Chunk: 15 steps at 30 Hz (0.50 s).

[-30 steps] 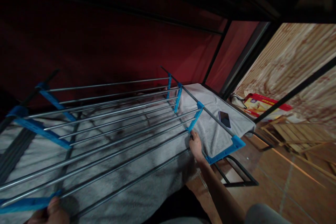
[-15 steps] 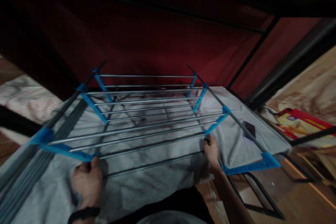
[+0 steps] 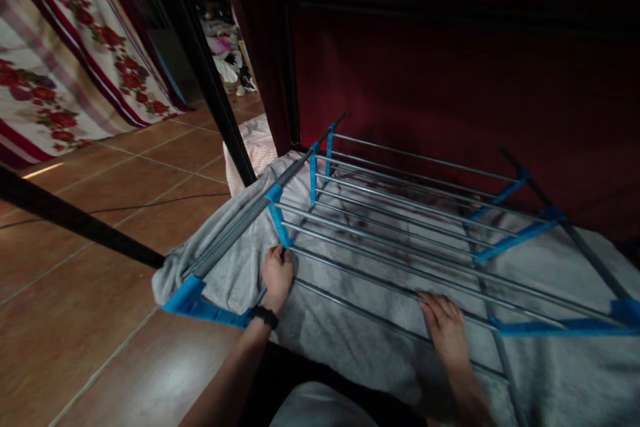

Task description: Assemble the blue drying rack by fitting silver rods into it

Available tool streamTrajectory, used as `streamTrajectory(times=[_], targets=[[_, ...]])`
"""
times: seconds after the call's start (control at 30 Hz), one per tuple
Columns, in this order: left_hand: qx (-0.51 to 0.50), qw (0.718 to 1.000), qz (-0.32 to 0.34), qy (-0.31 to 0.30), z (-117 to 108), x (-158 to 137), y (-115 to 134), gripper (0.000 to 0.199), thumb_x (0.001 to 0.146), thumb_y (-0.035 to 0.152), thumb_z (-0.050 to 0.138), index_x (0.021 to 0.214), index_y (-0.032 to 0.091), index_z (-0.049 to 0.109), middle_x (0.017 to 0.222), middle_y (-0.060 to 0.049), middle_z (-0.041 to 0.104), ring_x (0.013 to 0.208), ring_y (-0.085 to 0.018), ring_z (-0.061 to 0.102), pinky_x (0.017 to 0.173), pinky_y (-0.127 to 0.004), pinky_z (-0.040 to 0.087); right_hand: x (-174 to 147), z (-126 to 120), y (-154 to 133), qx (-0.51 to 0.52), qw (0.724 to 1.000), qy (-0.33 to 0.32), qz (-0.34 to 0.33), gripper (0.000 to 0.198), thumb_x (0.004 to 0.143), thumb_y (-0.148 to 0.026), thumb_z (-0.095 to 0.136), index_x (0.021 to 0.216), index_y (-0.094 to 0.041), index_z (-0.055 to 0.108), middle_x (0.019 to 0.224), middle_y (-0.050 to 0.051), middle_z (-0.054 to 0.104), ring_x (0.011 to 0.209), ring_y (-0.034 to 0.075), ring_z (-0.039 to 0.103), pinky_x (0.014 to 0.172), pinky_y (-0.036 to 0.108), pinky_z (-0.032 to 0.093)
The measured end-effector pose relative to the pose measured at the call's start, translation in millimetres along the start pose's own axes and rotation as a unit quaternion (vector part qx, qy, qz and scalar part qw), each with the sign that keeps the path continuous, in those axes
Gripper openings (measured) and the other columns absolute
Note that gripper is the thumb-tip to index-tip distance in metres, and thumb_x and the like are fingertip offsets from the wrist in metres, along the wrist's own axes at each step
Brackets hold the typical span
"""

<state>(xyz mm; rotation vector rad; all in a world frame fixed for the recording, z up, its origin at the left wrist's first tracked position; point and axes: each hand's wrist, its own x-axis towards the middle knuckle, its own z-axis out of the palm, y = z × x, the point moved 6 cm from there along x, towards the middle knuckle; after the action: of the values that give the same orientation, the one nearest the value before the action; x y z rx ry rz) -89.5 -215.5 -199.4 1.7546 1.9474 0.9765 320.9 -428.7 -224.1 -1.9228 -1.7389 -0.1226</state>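
A shoe rack-like frame of grey metal tubes (image 3: 370,270) with blue plastic brackets (image 3: 279,223) lies on a grey blanket. My left hand (image 3: 277,277), with a dark band at its wrist, is closed round the frame's left side tube, just below a blue bracket. My right hand (image 3: 447,330) is at the middle of the near cross tubes. Its fingers are stretched out, with the tips at one tube; its thumb is hidden. At the lower left, another blue bracket (image 3: 207,303) hangs past the blanket's edge.
The grey blanket (image 3: 325,340) covers the surface under the frame. Black posts (image 3: 210,73) stand at the left, and a dark red panel (image 3: 425,93) rises behind. A flowered curtain (image 3: 75,47) hangs over the tiled floor (image 3: 115,227), where a thin cable runs.
The view has swung left, bringing the curtain and floor in. My right hand has left the right-hand bracket and moved left along the tubes. My left hand stays at the left bracket.
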Motion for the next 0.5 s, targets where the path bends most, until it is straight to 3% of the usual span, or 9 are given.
streamTrajectory(times=[0.17,0.3,0.5], targets=[[0.026,1.000,0.009,0.012,0.5,-2.1,1.8,0.036,0.093,0.028,0.042,0.116,0.013,0.066,0.110,-0.015,0.066,0.102,-0.028,0.060,0.092,-0.041,0.047,-1.1,3.3,11.7,0.023,1.000,-0.005,0.009,0.036,0.098,-0.044,0.042,0.116,-0.025,0.068,0.100,0.007,0.072,0.095,0.026,0.062,0.089,0.045,0.046],[0.037,0.999,0.006,0.014,1.3,-2.5,2.7,0.036,0.093,0.028,0.041,0.115,0.013,0.065,0.109,-0.015,0.064,0.104,-0.028,0.059,0.096,-0.042,0.046,0.7,2.9,5.4,0.026,1.000,-0.005,0.012,0.036,0.098,-0.045,0.042,0.116,-0.026,0.067,0.099,0.006,0.071,0.095,0.026,0.062,0.091,0.046,0.046],[-0.016,0.998,0.046,0.042,-12.1,-3.8,11.1,0.050,0.088,0.030,0.048,0.134,0.010,0.051,0.126,-0.019,0.051,0.118,-0.030,0.053,0.103,-0.045,0.045,-13.7,-5.5,-26.2,0.006,0.993,0.090,0.075,0.041,0.099,-0.040,0.039,0.132,-0.023,0.057,0.126,0.011,0.063,0.118,0.028,0.057,0.098,0.051,0.045]])
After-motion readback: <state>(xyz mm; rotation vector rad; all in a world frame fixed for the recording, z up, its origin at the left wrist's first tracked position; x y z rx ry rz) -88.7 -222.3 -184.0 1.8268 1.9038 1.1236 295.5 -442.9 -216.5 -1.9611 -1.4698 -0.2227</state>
